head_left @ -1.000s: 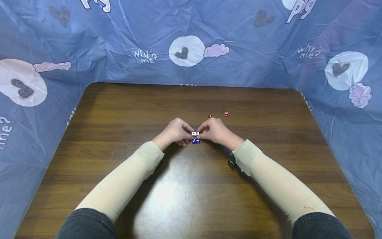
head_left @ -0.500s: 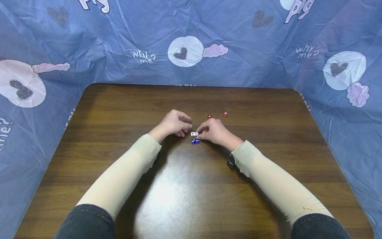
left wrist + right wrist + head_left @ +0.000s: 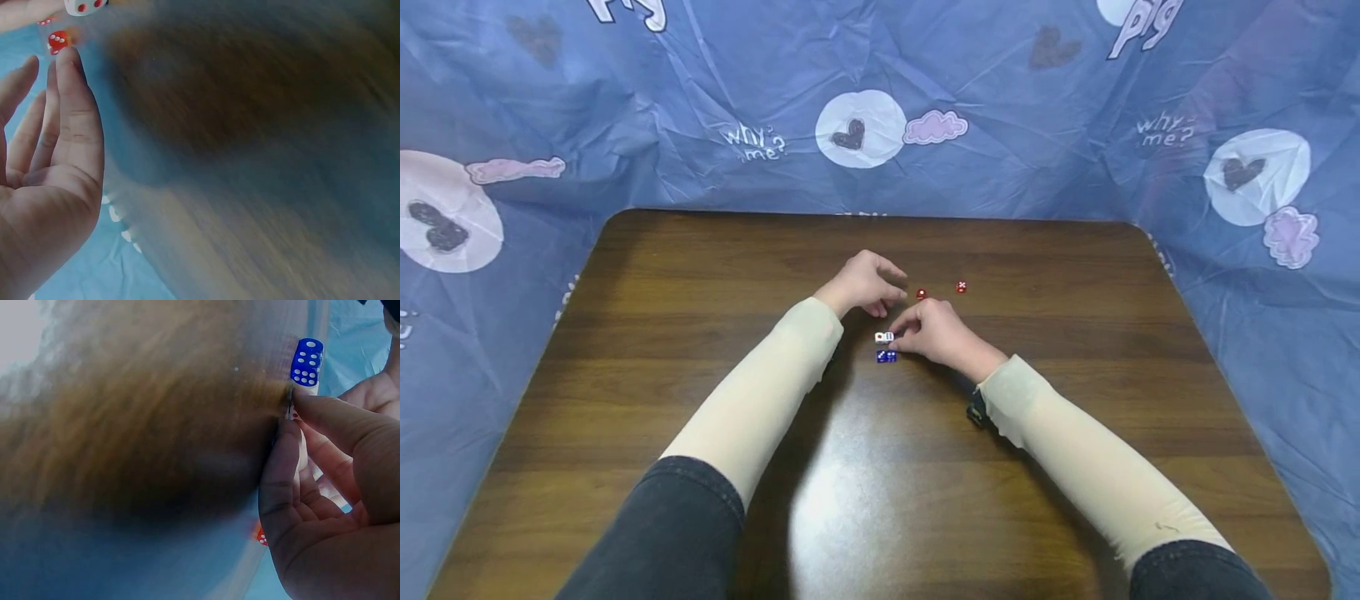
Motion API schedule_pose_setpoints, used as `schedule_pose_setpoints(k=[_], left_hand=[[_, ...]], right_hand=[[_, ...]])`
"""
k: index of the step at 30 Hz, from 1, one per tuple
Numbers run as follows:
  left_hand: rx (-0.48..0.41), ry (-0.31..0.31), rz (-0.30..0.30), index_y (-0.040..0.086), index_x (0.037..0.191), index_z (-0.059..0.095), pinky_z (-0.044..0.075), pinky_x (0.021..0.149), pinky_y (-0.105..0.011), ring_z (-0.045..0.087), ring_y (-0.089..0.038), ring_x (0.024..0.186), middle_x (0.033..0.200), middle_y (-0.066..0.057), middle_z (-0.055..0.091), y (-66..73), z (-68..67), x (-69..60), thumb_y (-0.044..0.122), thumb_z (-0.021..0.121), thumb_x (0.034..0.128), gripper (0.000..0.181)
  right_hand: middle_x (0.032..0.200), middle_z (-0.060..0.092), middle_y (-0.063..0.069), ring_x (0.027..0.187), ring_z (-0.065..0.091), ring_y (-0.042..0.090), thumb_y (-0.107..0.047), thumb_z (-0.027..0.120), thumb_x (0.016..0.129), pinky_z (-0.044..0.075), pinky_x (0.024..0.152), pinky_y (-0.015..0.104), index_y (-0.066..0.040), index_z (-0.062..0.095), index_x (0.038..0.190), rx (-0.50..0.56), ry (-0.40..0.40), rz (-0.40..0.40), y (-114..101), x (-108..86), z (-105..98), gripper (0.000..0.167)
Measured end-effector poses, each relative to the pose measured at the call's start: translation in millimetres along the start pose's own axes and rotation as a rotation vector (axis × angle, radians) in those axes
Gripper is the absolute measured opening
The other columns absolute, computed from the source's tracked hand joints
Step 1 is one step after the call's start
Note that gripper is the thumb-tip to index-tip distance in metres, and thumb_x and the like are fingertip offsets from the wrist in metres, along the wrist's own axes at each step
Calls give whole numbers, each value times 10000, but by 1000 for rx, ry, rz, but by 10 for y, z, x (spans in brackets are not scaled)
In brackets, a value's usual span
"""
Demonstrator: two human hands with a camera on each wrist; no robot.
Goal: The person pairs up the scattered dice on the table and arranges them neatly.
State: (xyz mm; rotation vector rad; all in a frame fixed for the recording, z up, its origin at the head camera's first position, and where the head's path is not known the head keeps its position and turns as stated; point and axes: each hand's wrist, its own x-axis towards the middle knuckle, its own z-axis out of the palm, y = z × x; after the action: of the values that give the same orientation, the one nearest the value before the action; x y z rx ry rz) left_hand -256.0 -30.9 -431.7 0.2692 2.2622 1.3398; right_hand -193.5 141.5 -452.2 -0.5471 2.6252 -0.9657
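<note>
Reaching in from the left, an arm in a dark sleeve (image 3: 670,521) and a pale cuff (image 3: 763,392) leads to the left hand (image 3: 867,283), whose fingers are loosely extended, the thumb parted from the forefinger, clasping nothing above the wooden counter (image 3: 715,258). On the near side of that hand, at the fingertips of the right, 2 white dice (image 3: 883,337) sit side by side, the left die showing 1 large red pip. Just nearer the person than these, below the right hand's fingertips, 2 blue dice (image 3: 886,357) with white pips also sit side by side; I cannot tell whether the 2 rows touch. Just to the right of the left hand's fingertips, and beyond the right hand, lies 1 red die (image 3: 921,293), apart from the fingers. Then comes the right hand (image 3: 936,335), its thumb and forefinger pinching the right end of the white pair; the right wrist view shows a white face with red pips (image 3: 294,415) between them. Past that hand, farther from the person and to the right, lies another red die (image 3: 961,287). A dark device (image 3: 976,409) sits under the right wrist, where a second pale cuff (image 3: 1082,446) and dark sleeve (image 3: 1198,571) follow. Beyond both hands, a blue printed sheet (image 3: 700,92) hangs behind the counter.
</note>
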Motion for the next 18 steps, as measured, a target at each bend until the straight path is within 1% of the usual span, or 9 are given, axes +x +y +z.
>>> schedule_pose_setpoints(k=[4, 7, 12, 14, 18], left_hand=[[10, -17, -27, 42, 1269, 702, 631, 591, -348, 694, -254, 601, 843, -167, 731, -26, 61, 131, 58, 782, 903, 375], [16, -22, -36, 50, 1244, 722, 625, 564, -332, 686, -230, 576, 819, -141, 733, -39, 97, 194, 57, 798, 886, 366], [39, -36, -23, 57, 1208, 745, 624, 573, -336, 690, -229, 600, 846, -85, 753, -6, 140, 232, 48, 794, 884, 327], [51, -43, -16, 52, 1201, 747, 626, 586, -344, 691, -233, 612, 859, -85, 755, 17, 149, 230, 39, 784, 889, 314], [75, -38, -34, 60, 1179, 758, 624, 584, -341, 682, -216, 597, 853, -84, 752, 51, 163, 244, 32, 781, 892, 290]], right_hand=[[702, 681, -65, 654, 604, 108, -188, 871, 842, 495, 591, 274, -118, 809, 960, -3, 5, -7, 9, -8, 1, 151], [702, 682, -62, 649, 602, 103, -185, 871, 840, 494, 592, 269, -118, 810, 959, -5, 0, -12, 5, -6, 0, 150], [708, 681, -54, 663, 597, 98, -180, 867, 844, 491, 608, 271, -110, 807, 957, -12, -8, -12, 4, -10, -10, 145], [709, 681, -55, 670, 598, 96, -176, 865, 846, 493, 616, 272, -105, 806, 959, -14, -8, -12, 9, -9, -14, 146], [715, 684, -61, 684, 604, 96, -176, 861, 852, 500, 626, 274, -99, 805, 966, -12, -13, -17, 11, -9, -22, 149]])
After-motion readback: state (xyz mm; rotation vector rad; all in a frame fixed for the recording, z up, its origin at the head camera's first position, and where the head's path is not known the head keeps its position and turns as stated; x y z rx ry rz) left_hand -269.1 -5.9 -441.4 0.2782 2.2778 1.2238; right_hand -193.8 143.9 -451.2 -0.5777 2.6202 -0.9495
